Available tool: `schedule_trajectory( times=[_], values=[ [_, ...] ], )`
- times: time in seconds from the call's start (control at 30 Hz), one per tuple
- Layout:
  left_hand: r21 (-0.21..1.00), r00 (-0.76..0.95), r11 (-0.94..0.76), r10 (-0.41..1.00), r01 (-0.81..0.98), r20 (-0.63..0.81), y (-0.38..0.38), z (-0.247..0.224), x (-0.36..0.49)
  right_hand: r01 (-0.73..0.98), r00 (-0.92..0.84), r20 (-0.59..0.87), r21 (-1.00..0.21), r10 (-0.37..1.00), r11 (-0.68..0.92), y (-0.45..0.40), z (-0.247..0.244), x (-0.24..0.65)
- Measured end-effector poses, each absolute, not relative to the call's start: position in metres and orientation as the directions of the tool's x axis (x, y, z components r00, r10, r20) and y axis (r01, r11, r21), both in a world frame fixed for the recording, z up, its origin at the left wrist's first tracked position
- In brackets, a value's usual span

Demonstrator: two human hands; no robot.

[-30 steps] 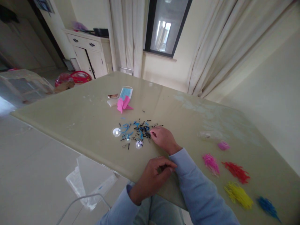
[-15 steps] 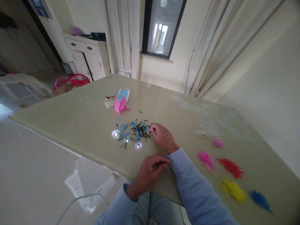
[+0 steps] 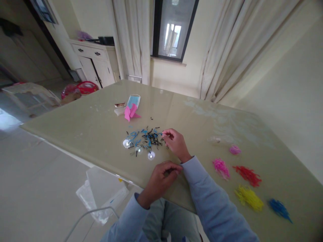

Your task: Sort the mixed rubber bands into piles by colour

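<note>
A loose pile of small black and blue bands [image 3: 151,137] lies at the middle of the table. At its right edge is my right hand [image 3: 174,141], thumb and forefinger brought together; anything between the tips is too small to make out. Nearer the front edge, my left hand [image 3: 161,178] rests by the right sleeve cuff with its fingers curled together, and what it holds, if anything, cannot be made out. Sorted heaps lie to the right: pink bands [image 3: 221,168], red bands [image 3: 248,175], yellow bands [image 3: 249,197] and blue bands [image 3: 280,209].
A blue mask [image 3: 133,101], pink paper [image 3: 131,112] and a small white packet [image 3: 119,111] lie farther back on the table [image 3: 83,134]. A pink bundle [image 3: 235,149] sits beside a clear plastic item [image 3: 214,139] at right. Bright round reflections show near the pile.
My right hand has turned slightly at the pile's edge, and its thumb and forefinger show more clearly. My left hand has hardly moved. The whole view has shifted a little.
</note>
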State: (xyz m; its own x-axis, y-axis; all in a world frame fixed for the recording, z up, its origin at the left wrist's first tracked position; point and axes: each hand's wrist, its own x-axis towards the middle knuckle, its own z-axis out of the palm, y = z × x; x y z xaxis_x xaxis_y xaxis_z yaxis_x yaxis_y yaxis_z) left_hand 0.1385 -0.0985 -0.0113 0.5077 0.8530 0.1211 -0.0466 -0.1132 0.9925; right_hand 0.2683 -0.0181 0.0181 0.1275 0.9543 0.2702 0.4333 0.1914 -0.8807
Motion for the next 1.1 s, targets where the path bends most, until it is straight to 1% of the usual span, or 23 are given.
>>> schedule_trajectory(
  times=[0.1,0.43,0.7,0.9,1.1],
  values=[
    [0.991,0.505,-0.123,0.853,-0.048,0.13,-0.099,-0.012,0.138,0.403,0.149,0.241,-0.9,0.959,0.164,-0.014,0.014,0.271],
    [0.989,0.49,-0.128,0.859,-0.072,0.147,-0.098,-0.013,0.139,0.364,0.163,0.238,-0.916,0.958,0.166,-0.011,0.008,0.271],
    [0.99,0.479,-0.121,0.866,-0.073,0.141,-0.1,-0.013,0.139,0.427,0.138,0.244,-0.889,0.96,0.165,-0.011,0.007,0.27],
    [0.991,0.484,-0.105,0.865,-0.087,0.134,-0.1,-0.01,0.139,0.455,0.109,0.279,-0.867,0.954,0.202,-0.016,0.013,0.268],
    [0.992,0.502,-0.069,0.858,-0.106,0.113,-0.097,-0.012,0.139,0.45,0.115,0.269,-0.872,0.956,0.191,-0.017,0.013,0.27]
  ],
)
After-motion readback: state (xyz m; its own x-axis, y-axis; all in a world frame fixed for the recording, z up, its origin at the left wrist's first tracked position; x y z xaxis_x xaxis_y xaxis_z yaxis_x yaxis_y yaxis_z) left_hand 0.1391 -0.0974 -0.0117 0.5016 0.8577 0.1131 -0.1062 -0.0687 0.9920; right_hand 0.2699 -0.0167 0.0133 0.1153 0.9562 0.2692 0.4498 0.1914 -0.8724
